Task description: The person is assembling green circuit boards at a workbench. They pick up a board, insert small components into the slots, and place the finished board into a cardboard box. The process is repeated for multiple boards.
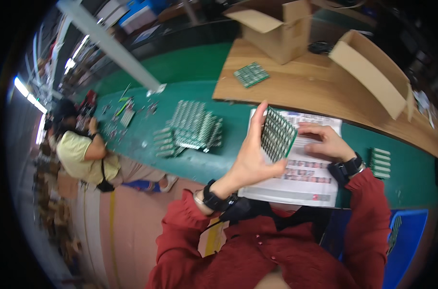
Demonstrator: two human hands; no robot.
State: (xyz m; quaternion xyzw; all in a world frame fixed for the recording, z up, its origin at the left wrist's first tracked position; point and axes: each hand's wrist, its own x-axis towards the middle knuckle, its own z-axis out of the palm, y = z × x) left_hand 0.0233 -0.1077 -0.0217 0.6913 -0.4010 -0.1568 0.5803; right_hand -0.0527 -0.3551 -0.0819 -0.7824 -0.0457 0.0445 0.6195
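Observation:
My left hand (250, 161) grips a green circuit board panel (278, 135) by its edges, thumb at the lower edge and fingers at the upper left. The panel is tilted up, showing rows of small repeated parts, above a printed newspaper sheet (291, 195) on the green table. Close by the panel's right edge is my right hand (327, 142), its fingers loosely bent and apart; whether a fingertip touches the panel I cannot tell. Left of my hands lies a pile of similar circuit board panels (190, 120). Another small panel (380, 163) rests on the table at the right.
A wooden board (286, 84) along the back carries one panel (251, 74) and two open cardboard boxes (276, 36) (370, 72). A blue bin (411, 241) stands at the lower right. Farther left, a person in a yellow shirt (81, 151) works among scattered small parts.

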